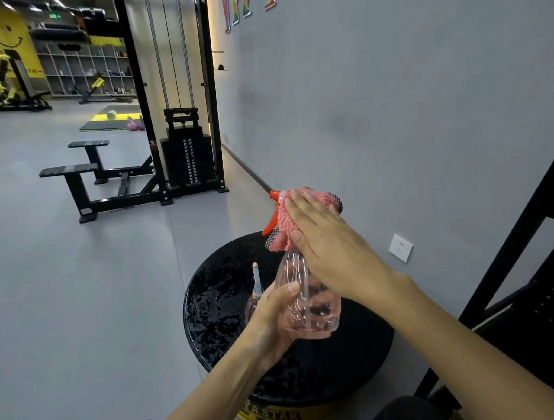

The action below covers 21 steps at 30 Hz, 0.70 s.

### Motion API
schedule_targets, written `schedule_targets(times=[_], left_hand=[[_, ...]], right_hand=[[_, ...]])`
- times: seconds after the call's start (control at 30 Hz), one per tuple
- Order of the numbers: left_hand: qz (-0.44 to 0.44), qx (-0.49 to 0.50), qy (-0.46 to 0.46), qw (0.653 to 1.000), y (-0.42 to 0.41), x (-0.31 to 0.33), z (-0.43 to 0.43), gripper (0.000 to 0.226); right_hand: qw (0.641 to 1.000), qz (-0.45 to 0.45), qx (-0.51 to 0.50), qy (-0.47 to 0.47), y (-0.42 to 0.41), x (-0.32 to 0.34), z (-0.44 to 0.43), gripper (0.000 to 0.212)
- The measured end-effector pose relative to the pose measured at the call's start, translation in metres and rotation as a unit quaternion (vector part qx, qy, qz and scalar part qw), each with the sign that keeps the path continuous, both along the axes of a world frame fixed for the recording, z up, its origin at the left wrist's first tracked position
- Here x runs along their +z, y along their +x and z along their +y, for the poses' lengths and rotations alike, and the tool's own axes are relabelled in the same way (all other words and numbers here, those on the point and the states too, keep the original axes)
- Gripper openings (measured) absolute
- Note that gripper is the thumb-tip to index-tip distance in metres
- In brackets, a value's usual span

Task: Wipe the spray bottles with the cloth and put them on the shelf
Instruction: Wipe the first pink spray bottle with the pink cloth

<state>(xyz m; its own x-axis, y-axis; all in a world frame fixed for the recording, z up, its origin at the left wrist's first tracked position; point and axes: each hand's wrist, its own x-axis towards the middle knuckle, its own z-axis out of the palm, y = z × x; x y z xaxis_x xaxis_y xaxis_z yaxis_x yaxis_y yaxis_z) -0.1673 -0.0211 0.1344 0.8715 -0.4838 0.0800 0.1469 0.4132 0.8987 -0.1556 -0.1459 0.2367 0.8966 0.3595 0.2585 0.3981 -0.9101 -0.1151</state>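
A clear pink spray bottle (307, 306) with an orange-red trigger head is held upright over a black round stool top (216, 293). My left hand (274, 316) grips the bottle's body from the left. My right hand (330, 248) presses a pink knitted cloth (284, 222) around the bottle's head and neck. A second, smaller pink bottle (256, 286) with a thin copper-tipped nozzle stands on the stool, partly hidden behind my left hand.
The stool has a yellow base (270, 417) with lettering. A black metal shelf frame (522, 264) stands at the right against the grey wall, beside a white wall socket (400, 247). A black cable machine (185, 144) and benches stand at the left rear.
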Motion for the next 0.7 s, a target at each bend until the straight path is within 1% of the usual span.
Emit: schedule_targets(times=[0.1,0.27,0.4,0.5,0.6,0.7], left_hand=[[0.005,0.0,0.012,1.0,-0.001,0.0,-0.003,0.092],[0.006,-0.011,0.02,1.0,-0.002,-0.001,-0.008,0.087],[0.01,-0.004,0.013,1.0,-0.001,0.0,-0.006,0.091],[0.016,-0.003,0.022,1.0,0.0,0.0,-0.004,0.094],[0.012,0.002,0.023,1.0,-0.001,0.0,-0.004,0.084],[0.0,-0.008,0.022,1.0,0.0,-0.001,-0.007,0.061]], right_hand=[[1.0,0.008,-0.013,-0.004,0.007,0.001,-0.002,0.053],[0.998,0.014,-0.055,0.02,0.025,0.01,0.0,0.053],[1.0,-0.016,-0.016,-0.018,0.013,0.001,0.008,0.053],[0.999,-0.008,0.016,-0.045,0.011,-0.002,0.01,0.053],[0.999,-0.001,0.008,-0.042,0.017,0.003,0.01,0.052],[0.999,-0.009,-0.02,-0.025,0.027,0.01,0.012,0.052]])
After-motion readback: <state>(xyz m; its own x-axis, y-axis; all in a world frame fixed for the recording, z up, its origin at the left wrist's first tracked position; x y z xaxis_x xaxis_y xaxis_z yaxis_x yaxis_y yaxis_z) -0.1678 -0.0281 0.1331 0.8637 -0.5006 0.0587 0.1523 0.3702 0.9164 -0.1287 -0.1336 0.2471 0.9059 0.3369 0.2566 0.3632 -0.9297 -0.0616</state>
